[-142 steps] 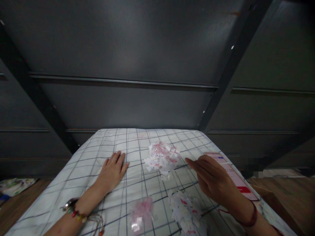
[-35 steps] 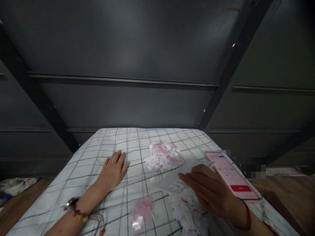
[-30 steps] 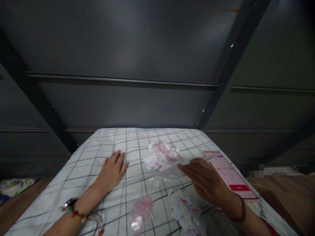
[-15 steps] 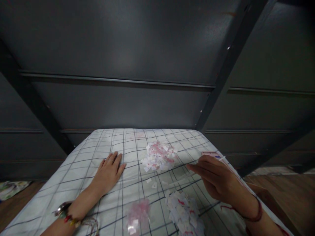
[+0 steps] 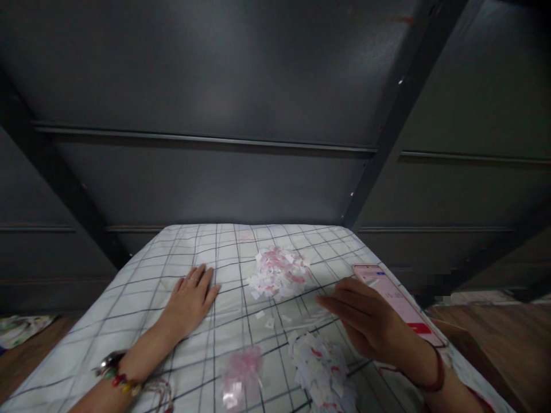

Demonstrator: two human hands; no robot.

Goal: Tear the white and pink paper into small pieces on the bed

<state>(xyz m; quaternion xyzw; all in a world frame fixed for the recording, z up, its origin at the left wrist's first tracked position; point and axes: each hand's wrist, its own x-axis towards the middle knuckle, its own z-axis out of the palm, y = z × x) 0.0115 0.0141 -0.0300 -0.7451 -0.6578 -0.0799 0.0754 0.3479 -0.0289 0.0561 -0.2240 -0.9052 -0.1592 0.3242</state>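
Observation:
My left hand [image 5: 189,301] lies flat on the white checked cloth [image 5: 232,315], fingers spread and holding nothing. My right hand [image 5: 365,318] is pinched closed above the cloth, its fingertips pointing left. A thin white strip [image 5: 372,282] sticks out behind its fingers; the rest is hidden by the hand. Left of those fingertips is a loose pile of small white and pink paper pieces [image 5: 279,272]. Nearer me, another pile of white pieces with red marks [image 5: 322,373] lies below my right hand. A few single pieces [image 5: 270,323] lie between the piles.
A pink-edged phone [image 5: 398,301] with a lit screen lies along the right edge, partly behind my right hand. At the front is a clear packet with pink content [image 5: 241,376]. Dark grey panels [image 5: 215,183] stand behind the cloth-covered surface.
My right hand has moved left and slightly down with the thin white strip, uncovering more of the phone. My left hand has stayed in place.

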